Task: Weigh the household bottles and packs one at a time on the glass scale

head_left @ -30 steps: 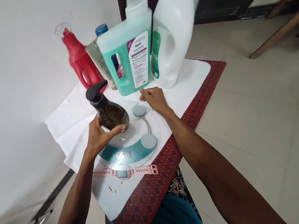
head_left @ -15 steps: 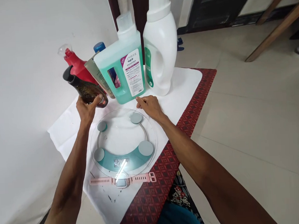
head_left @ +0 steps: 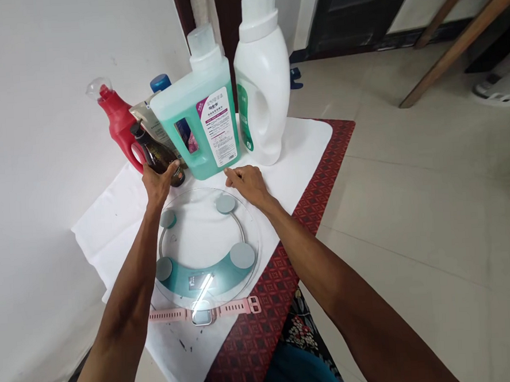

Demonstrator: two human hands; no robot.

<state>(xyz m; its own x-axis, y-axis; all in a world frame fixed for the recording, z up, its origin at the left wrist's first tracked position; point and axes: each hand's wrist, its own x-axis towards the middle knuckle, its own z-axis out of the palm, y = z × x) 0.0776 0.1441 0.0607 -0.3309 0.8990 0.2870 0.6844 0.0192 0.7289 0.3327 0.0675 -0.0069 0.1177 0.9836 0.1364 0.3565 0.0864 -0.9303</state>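
My left hand (head_left: pixel 157 182) is wrapped round the lower part of a dark brown pump bottle (head_left: pixel 158 153), which leans slightly in front of a beige tube (head_left: pixel 151 118). My right hand (head_left: pixel 249 182) rests with curled fingers by the lower front corner of a green liquid detergent jug (head_left: pixel 169 112); nothing shows in it, and whether it touches the jug I cannot tell. Between my forearms lies a round glass scale (head_left: pixel 217 282) with grey pads and a small display. A pink-strapped smartwatch (head_left: pixel 202 316) lies along its near edge.
A large white handled bottle (head_left: pixel 269 69) stands right of the jug. A red bottle (head_left: pixel 116 116) and a blue-capped container (head_left: pixel 161 82) are behind at left. White cloth (head_left: pixel 306 136) covers part of the red patterned tabletop (head_left: pixel 323 178). A white wall (head_left: pixel 60 110) borders the left side.
My left hand has brought the pump bottle rightward and down, more upright and closer against the tube and jug. The scale's display reads differently. My right hand stays by the jug.
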